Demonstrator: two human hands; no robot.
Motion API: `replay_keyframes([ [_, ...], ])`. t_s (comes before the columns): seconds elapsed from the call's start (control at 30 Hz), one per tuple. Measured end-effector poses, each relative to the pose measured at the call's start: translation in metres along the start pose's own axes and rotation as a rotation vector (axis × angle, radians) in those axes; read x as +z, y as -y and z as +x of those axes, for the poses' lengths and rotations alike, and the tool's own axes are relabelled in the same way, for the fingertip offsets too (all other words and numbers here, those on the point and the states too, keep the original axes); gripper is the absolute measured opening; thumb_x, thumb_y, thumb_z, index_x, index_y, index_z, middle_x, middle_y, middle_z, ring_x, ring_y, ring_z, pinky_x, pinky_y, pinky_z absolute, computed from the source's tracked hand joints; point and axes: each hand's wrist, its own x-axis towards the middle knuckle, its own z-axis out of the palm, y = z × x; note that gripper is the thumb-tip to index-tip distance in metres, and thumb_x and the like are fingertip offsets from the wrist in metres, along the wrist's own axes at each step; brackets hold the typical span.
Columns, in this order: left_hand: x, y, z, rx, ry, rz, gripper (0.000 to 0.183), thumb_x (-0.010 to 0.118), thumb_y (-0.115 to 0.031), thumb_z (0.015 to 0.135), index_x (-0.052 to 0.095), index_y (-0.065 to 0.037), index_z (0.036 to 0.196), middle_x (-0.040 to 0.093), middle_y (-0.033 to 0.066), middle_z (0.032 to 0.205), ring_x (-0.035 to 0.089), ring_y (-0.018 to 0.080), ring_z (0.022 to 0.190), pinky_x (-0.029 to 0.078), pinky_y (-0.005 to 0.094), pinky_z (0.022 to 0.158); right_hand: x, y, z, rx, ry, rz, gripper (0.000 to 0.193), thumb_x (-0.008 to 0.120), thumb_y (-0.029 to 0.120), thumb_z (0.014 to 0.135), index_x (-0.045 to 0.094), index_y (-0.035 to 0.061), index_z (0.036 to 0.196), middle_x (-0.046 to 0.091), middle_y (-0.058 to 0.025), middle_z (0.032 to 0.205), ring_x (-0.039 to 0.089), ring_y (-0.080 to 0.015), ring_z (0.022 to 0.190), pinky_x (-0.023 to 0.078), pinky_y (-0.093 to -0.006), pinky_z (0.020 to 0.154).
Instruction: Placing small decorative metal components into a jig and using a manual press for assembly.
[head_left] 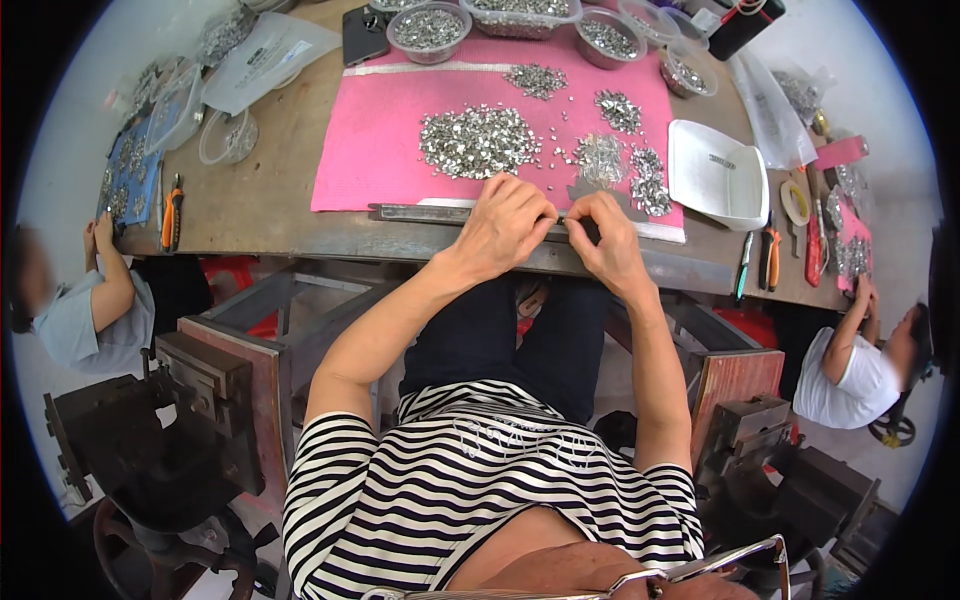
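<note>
My left hand (pixel 505 226) and my right hand (pixel 606 240) are close together at the table's front edge, fingers pinched and thumbs nearly meeting. Whatever small piece lies between the fingertips is too small to make out. A long narrow metal bar (pixel 418 213) lies along the edge, running under my left hand. Beyond it, on a pink mat (pixel 375 130), is a large pile of small silvery metal pieces (pixel 480 140). Right of that lie thin shiny pins (pixel 600 158) and another heap of metal pieces (pixel 649 182), just past my right hand.
A white tray (pixel 716 205) holding a short metal strip stands at right, with orange-handled pliers (pixel 770 256) nearby. More pliers (pixel 172 215) lie at left. Plastic tubs (pixel 429 35) of metal parts line the back. People work at either side; machines stand beside my legs.
</note>
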Motion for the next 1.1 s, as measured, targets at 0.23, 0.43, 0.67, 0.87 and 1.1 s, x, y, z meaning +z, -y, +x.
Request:
replay_keyframes([
  [0.23,0.008,-0.004,0.000,0.022,0.011,0.078,0.009,0.071,-0.009,0.084,0.066,-0.006,0.091,0.061,0.0066,0.091,0.058,0.0257,0.094,0.042,0.0426,0.096,0.005,-0.003,-0.005,-0.217,-0.038,-0.231,0.019,0.073,-0.002,0.077,0.061,0.0015,0.091,0.059,-0.0105,0.089,0.058,-0.0301,0.085,0.045,-0.0394,0.077],
  [0.43,-0.015,0.006,-0.013,-0.045,-0.195,0.134,0.011,0.072,-0.009,0.087,0.070,-0.008,0.097,0.068,0.0046,0.089,0.061,0.0235,0.091,0.040,0.0445,0.096,0.003,0.000,0.000,-0.225,-0.040,-0.210,0.014,0.072,-0.002,0.079,0.064,0.0027,0.090,0.061,-0.0091,0.087,0.059,-0.0293,0.084,0.044,-0.0395,0.078],
  [0.67,-0.059,0.030,-0.016,-0.300,-0.103,0.316,0.008,0.074,-0.014,0.085,0.070,-0.013,0.092,0.064,-0.0008,0.083,0.059,0.0206,0.089,0.034,0.0472,0.096,0.045,-0.012,0.049,-0.192,-0.097,-0.278,0.006,0.073,0.006,0.082,0.068,0.0044,0.086,0.062,-0.0094,0.083,0.061,-0.0293,0.084,0.044,-0.0409,0.077],
  [0.87,-0.056,0.033,-0.015,-0.293,0.019,0.325,0.008,0.075,-0.017,0.085,0.070,-0.013,0.091,0.064,0.0005,0.084,0.058,0.0227,0.091,0.034,0.0500,0.098,0.067,-0.006,0.063,-0.181,-0.076,-0.461,0.007,0.071,0.008,0.081,0.065,0.0050,0.083,0.060,-0.0107,0.085,0.059,-0.0296,0.087,0.043,-0.0422,0.080],
  [1.1,-0.046,0.037,-0.007,-0.208,-0.004,0.442,0.007,0.075,-0.018,0.084,0.071,-0.013,0.087,0.063,0.0026,0.085,0.058,0.0229,0.092,0.035,0.0495,0.098,0.055,-0.015,0.061,-0.206,-0.045,-0.377,0.006,0.070,0.006,0.080,0.064,0.0057,0.083,0.060,-0.0082,0.083,0.060,-0.0283,0.083,0.042,-0.0411,0.078],
])
